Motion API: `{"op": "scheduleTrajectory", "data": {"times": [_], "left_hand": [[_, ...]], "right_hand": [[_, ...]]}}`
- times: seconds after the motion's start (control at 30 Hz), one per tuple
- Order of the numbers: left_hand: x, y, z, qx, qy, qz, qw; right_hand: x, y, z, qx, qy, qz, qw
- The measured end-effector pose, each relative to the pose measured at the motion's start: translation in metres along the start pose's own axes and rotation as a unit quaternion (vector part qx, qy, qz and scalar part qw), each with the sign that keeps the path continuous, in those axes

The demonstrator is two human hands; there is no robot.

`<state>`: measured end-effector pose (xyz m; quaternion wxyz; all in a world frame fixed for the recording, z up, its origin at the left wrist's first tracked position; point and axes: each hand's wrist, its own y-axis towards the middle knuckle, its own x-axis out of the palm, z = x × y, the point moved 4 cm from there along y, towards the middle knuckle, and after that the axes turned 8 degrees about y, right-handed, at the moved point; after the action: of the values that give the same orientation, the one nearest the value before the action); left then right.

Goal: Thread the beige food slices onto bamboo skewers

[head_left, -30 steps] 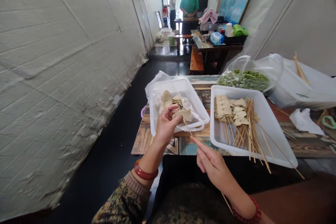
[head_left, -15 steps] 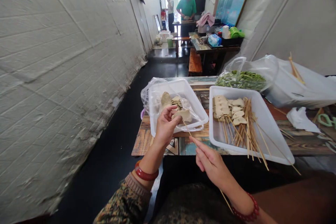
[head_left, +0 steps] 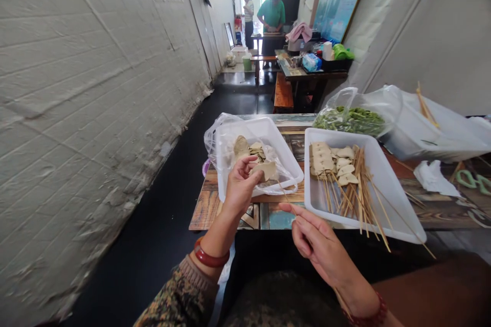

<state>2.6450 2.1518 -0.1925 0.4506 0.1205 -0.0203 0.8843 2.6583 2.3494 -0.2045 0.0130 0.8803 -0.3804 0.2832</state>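
Over the near side of the left white tray (head_left: pixel 298 174), my left hand (head_left: pixel 242 184) pinches a pale, thin food slice (head_left: pixel 267 169) between thumb and fingers. My right hand (head_left: pixel 312 232) is closed round a bamboo skewer (head_left: pixel 284 191), whose tip points up and left toward the slice, apart from it. More slices (head_left: pixel 256 150) lie on clear plastic in that tray; their exact kind I cannot make out. In the right white tray (head_left: pixel 322 199), skewered slices (head_left: pixel 321 157) are stacked in rows beside many bare skewer sticks (head_left: pixel 358 184).
A clear bag of green vegetables (head_left: pixel 351 120) stands behind the right tray. Farther right are a white bin (head_left: pixel 433 133), crumpled tissue (head_left: pixel 435 178) and green-handled scissors (head_left: pixel 471 181). Two people stand at the far end, one in a green top (head_left: pixel 272 13). A wooden bench (head_left: pixel 283 93) lies beyond the table.
My right hand has drawn back a little to the right, and the skewer's tip has moved away from the slice. My left hand still holds the slice in nearly the same place.
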Motion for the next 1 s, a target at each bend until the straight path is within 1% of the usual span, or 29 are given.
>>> {"op": "scheduleTrajectory", "data": {"times": [0.07,0.13,0.2,0.27,0.37,0.47,0.6,0.73,0.8,0.87,0.93,1.0], "left_hand": [[0.000,0.000,0.000,0.001,-0.001,0.000,1.000],[0.000,0.000,-0.001,-0.001,-0.002,-0.001,1.000],[0.000,0.000,-0.001,0.000,-0.001,-0.001,1.000],[0.002,0.001,-0.001,0.005,0.002,0.000,1.000],[0.005,0.004,-0.001,0.012,0.005,0.000,1.000],[0.008,0.007,-0.001,0.014,0.004,0.002,1.000],[0.010,0.007,0.000,0.017,0.007,0.004,1.000],[0.011,0.005,0.001,0.020,0.010,0.002,1.000],[0.009,0.005,0.001,0.022,0.006,-0.002,1.000],[0.007,0.005,0.001,0.018,0.002,-0.009,1.000],[0.005,0.004,0.000,0.016,0.000,-0.014,1.000],[0.003,0.005,0.000,0.020,0.002,-0.018,1.000]], "right_hand": [[0.002,0.000,-0.003,0.016,0.058,-0.008,0.998],[0.002,0.001,-0.007,0.013,0.103,-0.009,0.995],[-0.001,0.004,-0.014,-0.016,0.129,0.014,0.991],[-0.006,0.008,-0.024,-0.045,0.146,0.050,0.987],[-0.015,0.015,-0.038,-0.061,0.182,0.085,0.978],[-0.021,0.020,-0.049,-0.065,0.222,0.089,0.969],[-0.022,0.021,-0.056,-0.083,0.249,0.085,0.961],[-0.018,0.019,-0.059,-0.091,0.245,0.096,0.960],[-0.015,0.015,-0.061,-0.109,0.230,0.107,0.961],[-0.014,0.007,-0.065,-0.147,0.192,0.116,0.963],[-0.015,-0.005,-0.069,-0.202,0.127,0.121,0.963],[-0.019,-0.021,-0.071,-0.264,0.055,0.128,0.954]]}}
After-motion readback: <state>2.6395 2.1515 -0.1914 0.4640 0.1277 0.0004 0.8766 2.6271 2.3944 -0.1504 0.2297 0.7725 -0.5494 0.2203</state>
